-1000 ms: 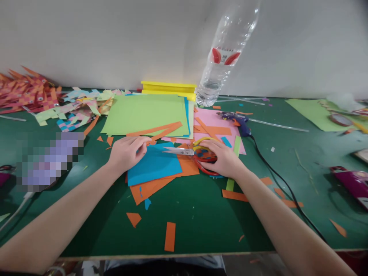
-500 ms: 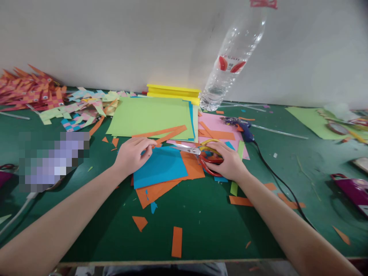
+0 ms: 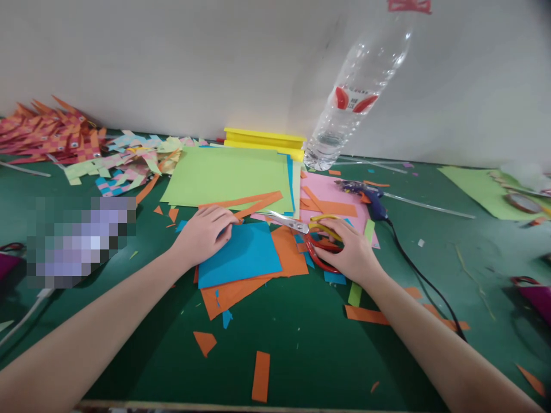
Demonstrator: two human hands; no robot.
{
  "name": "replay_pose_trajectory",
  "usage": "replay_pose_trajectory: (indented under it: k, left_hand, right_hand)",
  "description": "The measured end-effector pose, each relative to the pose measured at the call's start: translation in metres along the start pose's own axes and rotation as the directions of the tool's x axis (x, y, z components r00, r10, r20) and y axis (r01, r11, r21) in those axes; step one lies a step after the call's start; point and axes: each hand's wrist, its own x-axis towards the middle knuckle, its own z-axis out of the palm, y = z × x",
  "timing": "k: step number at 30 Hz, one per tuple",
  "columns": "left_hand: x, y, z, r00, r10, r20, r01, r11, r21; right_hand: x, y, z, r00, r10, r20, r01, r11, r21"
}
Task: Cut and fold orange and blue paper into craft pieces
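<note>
Your left hand (image 3: 205, 234) presses flat, fingers together, pinning the blue paper sheet (image 3: 249, 252) steady, while your right hand (image 3: 352, 253) curls closed around the red-and-yellow-handled steel scissors (image 3: 305, 229).

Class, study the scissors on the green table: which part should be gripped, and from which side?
Grip the scissors by the red and yellow handle loops, coming from the right: the blades point left and away, and the right hand rests on the loops.

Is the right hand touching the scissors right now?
Touching. The head view shows the right hand lying over the red and yellow handles of the scissors, fingers against the loops.
</note>
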Motion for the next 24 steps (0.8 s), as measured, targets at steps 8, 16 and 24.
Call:
replay_pose_trajectory:
  k: [8,16,24]
  left_hand:
    - [0.000,0.001,-0.002,0.997,0.074,0.025,-0.073,0.997,-0.011]
    - [-0.002,0.028,-0.009,0.904,0.383,0.187,-0.377,0.924,-0.068]
    - [-0.003,0.034,-0.006,0.877,0.368,0.308,-0.339,0.929,-0.146]
  right_hand:
    - [0.000,0.001,-0.001,1.000,0.007,0.029,-0.008,0.999,0.051]
    - [0.001,0.006,0.004,0.982,0.166,-0.092,-0.167,0.986,-0.004]
    - [0.000,0.017,0.010,0.955,0.271,-0.123,-0.280,0.958,-0.068]
